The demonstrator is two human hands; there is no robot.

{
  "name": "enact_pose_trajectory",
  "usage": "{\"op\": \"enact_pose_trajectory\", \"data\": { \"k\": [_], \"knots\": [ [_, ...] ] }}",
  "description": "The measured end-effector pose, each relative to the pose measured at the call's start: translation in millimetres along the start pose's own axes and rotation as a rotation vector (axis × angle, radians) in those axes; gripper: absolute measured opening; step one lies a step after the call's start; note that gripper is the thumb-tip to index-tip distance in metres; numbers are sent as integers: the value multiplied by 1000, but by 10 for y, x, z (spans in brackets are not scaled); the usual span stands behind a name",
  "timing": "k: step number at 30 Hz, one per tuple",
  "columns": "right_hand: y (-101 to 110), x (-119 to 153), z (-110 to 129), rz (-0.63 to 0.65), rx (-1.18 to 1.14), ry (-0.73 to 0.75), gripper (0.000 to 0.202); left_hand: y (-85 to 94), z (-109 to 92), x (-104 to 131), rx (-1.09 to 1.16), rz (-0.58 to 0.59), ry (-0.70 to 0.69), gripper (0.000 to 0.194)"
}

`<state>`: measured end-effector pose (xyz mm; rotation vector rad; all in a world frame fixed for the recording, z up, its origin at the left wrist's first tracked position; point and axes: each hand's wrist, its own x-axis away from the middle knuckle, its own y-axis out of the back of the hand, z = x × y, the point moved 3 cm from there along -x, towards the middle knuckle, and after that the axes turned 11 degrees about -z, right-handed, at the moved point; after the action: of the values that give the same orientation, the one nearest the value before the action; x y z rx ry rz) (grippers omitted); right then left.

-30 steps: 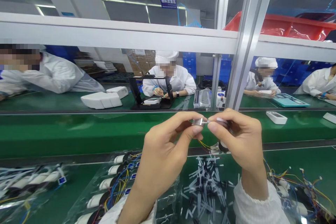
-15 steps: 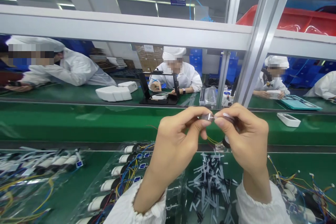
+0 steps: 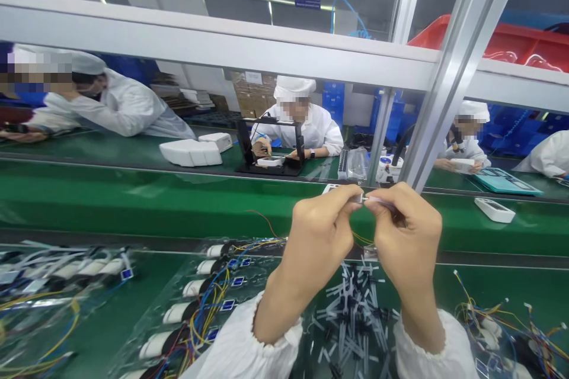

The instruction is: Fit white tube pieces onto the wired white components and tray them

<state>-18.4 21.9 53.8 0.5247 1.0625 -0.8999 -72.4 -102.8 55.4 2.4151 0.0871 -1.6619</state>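
Observation:
My left hand (image 3: pixel 320 234) is closed, pinching a small silvery metal part (image 3: pixel 358 198) between thumb and forefinger. Facing it, my right hand (image 3: pixel 406 234) pinches a small greyish piece (image 3: pixel 377 201), mostly covered by the fingers, so its kind cannot be made out. A thin pale tip bridges the narrow gap between the two pinches. Thin yellow wires (image 3: pixel 361 238) hang below, between the hands. Both hands are raised over a pile of short translucent tubes with black connectors (image 3: pixel 355 314).
White-and-black cylindrical parts with coloured wires (image 3: pixel 182 312) lie in a row at left. More wired parts (image 3: pixel 493 331) lie at right. Beyond the green conveyor (image 3: pixel 111 195), co-workers in white sit behind a metal post (image 3: pixel 448 83). A white device housing (image 3: pixel 494 210) rests at right.
My left hand has shifted right and turned, and the hands are closer together. The dark round part below my right hand has gone from sight. The view has tilted slightly.

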Motion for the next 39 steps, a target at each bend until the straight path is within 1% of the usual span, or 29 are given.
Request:
{"op": "enact_pose_trajectory", "data": {
  "k": [2,3,6,8,10,13,16,20,24,28,30,32,35,39],
  "knots": [
    [-8,-2,-27,27,-16,-12,25,-7,19,-8,-1,30,31,28],
    [-11,-9,-48,52,-30,-30,24,-8,35,-16,12,54,75,29],
    [-7,-46,-121,140,-73,-95,15,4,96,-46,128,139,308,20],
    [17,-77,-152,161,-94,-105,10,25,120,-64,253,172,460,11],
    [45,-103,-154,158,-111,-75,9,48,126,-79,363,193,572,6],
    [59,-118,-120,164,-119,8,11,65,118,-91,442,200,648,7],
    [49,-107,-86,132,-107,77,14,61,96,-96,425,158,601,6],
    [48,-66,-51,22,-77,113,23,35,39,-89,326,98,485,9],
    [54,-24,5,-43,-24,117,28,20,-25,-80,287,83,421,13],
    [45,-19,18,-48,-39,64,27,11,-37,-70,261,67,343,17],
    [42,-38,-16,-22,-78,9,25,1,-23,-60,230,57,292,18],
    [45,-68,-78,37,-119,-66,22,-17,-10,-48,209,64,237,21],
    [62,-114,-209,174,-170,-194,18,-55,2,-24,166,116,173,24],
    [88,-141,-412,380,-192,-339,12,-119,16,9,92,211,134,26]
  ]
}}
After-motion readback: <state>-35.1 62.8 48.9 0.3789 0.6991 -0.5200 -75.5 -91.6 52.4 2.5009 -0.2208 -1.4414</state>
